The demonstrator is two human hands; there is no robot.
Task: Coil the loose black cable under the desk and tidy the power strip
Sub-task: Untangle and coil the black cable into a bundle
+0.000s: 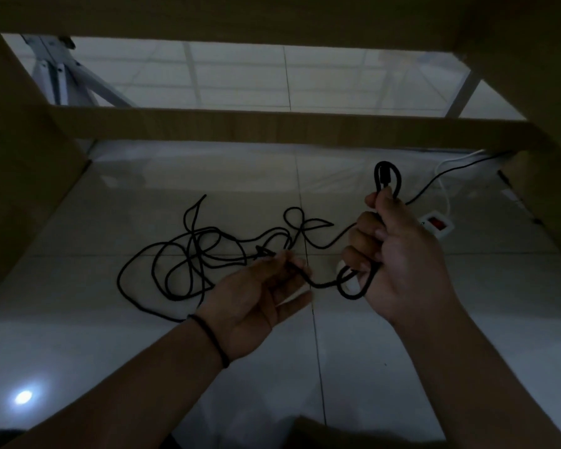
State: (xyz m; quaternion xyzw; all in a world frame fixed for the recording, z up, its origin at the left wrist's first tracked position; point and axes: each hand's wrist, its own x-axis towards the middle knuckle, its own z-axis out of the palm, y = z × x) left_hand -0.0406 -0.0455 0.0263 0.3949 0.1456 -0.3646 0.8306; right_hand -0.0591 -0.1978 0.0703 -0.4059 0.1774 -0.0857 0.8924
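Note:
A long black cable (pixel 188 264) lies in a loose tangle on the pale tiled floor under the desk. My right hand (pixel 399 251) is shut on a small bundle of it, with one loop sticking up above the fist and another hanging below. My left hand (pixel 259 296) pinches the strand that runs from that bundle toward the tangle, palm turned up. A white power strip (pixel 436 223) with a red switch lies on the floor behind my right hand, partly hidden by it. A white cord (pixel 447 176) runs from the strip toward the back right.
Wooden desk panels close in on the left (pixel 20 189) and right (pixel 538 176), and a wooden crossbar (pixel 272 128) spans the back. A white metal stand (pixel 62 76) is seen beyond the bar at the far left. The floor is glossy tile.

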